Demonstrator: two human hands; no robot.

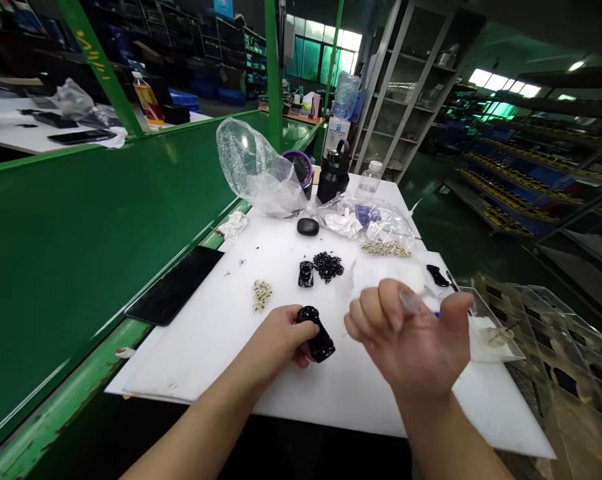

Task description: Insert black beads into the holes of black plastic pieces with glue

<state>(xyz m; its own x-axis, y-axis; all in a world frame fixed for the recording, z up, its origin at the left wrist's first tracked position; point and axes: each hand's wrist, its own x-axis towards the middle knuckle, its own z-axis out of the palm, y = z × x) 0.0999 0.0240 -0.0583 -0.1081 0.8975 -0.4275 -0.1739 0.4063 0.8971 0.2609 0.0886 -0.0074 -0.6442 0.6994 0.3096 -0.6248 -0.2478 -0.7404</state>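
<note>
My left hand [291,332] grips a black toy car body [319,339] above the white board, thumb on its top side. My right hand [409,330] is raised to the right of it, palm turned up, fingers curled and thumb apart; a small translucent piece shows near the index fingertip, too blurred to name. Beyond the held car lies a second black car part [305,274] beside a pile of small black pieces [328,267]. A small pile of pale pieces [261,295] sits to the left.
A black mouse [307,227], clear plastic bags [265,173], a black bottle [333,177] and crumpled tissue [233,227] stand or lie farther back. At left is a dark flat panel [175,285] by the green rail. Clear trays [571,340] are at the right.
</note>
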